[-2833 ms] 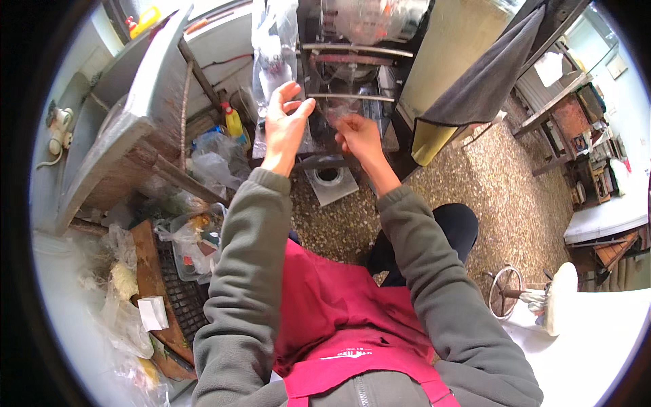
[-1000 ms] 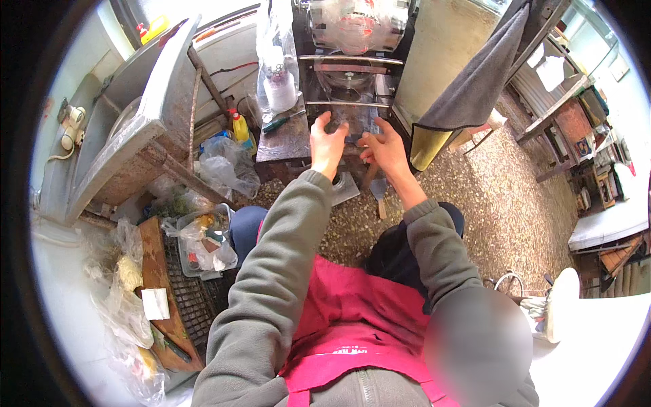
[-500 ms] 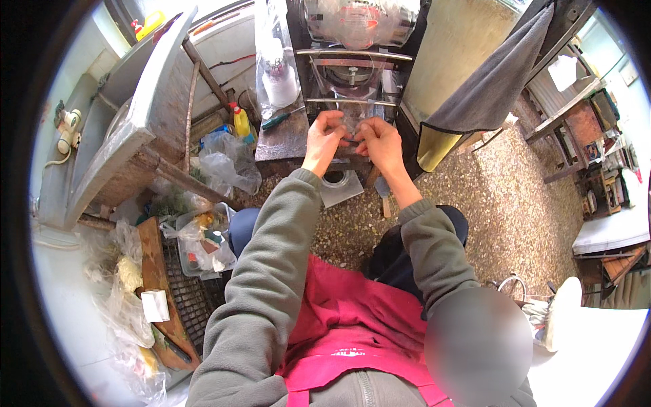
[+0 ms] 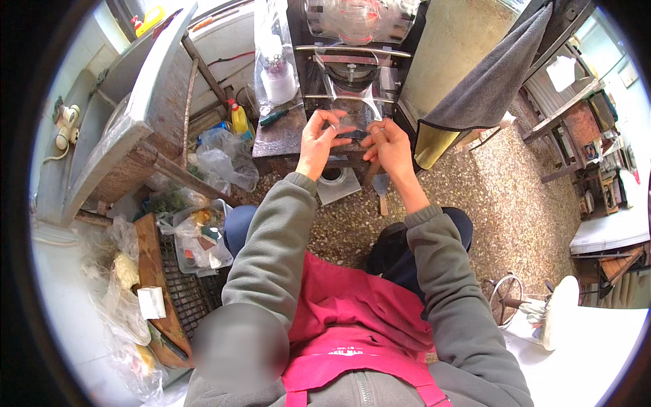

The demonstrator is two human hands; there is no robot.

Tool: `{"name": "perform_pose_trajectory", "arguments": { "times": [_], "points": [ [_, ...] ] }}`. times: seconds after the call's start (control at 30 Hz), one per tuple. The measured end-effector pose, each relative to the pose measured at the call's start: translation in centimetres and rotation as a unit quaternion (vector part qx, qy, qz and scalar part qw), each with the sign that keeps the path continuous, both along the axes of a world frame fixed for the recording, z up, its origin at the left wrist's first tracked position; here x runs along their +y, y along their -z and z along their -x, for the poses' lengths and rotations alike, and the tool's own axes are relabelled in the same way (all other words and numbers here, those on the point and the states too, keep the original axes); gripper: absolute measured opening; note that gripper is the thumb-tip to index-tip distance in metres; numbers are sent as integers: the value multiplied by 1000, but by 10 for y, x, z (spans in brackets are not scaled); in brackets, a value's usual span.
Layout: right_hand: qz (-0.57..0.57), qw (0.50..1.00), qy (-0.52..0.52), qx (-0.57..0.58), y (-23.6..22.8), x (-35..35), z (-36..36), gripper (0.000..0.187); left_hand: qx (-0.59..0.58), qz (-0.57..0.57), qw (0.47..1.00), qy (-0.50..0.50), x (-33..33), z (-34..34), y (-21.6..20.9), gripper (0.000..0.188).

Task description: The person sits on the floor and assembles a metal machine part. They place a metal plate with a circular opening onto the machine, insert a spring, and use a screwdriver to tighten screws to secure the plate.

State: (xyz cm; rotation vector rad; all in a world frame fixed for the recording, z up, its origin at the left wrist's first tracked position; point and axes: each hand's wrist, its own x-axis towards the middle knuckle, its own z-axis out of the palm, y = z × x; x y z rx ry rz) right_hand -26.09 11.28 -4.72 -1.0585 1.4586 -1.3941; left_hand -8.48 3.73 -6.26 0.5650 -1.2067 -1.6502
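A clear plastic sheet [image 4: 367, 102] spreads between my hands, in front of a dark-framed machine [image 4: 401, 68] with metal bars. My left hand [image 4: 316, 144] has its thumb and fingers closed at the sheet's left edge. My right hand [image 4: 393, 146] pinches the sheet's right edge. Behind the sheet, a round dark part with a metal fitting [image 4: 351, 70] shows through. A transparent, plastic-wrapped cylinder [image 4: 361, 20] sits at the top of the machine. The small dark area between my fingertips is too unclear to name.
Left of my left hand, a dark ledge [image 4: 279, 141] carries a green-handled tool [image 4: 274, 117] and a plastic-covered white container [image 4: 279, 85]. Below lie a metal plate with a round hole [image 4: 339, 188] and a scraper [image 4: 382, 190]. A grey cloth [image 4: 475, 85] hangs at right.
My hands have moved apart, left hand to the left and right hand to the right and slightly nearer me. The clear sheet between them is spread wider.
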Motion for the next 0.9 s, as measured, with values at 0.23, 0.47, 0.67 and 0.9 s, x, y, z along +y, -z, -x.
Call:
{"name": "perform_pose_trajectory", "arguments": {
  "times": [0.23, 0.47, 0.67, 0.9],
  "points": [
    [38, 998, -13, -45, -1, 4, 3, 13, -164, 51, 985, 33, -12, -12, 10, 11],
    [35, 999, -18, -18, -9, 10, -3, 12, -398, 153, 895, -133, -11, -9, 10, 18],
    [51, 998, 20, 29, -16, 15, -10, 12, -298, 113, 930, -182, 8, -1, -1, 20],
    [23, 996, 36, 75, -21, 24, -9, 14, -211, 108, 961, -144, 17, -8, -3, 24]
  ]
}}
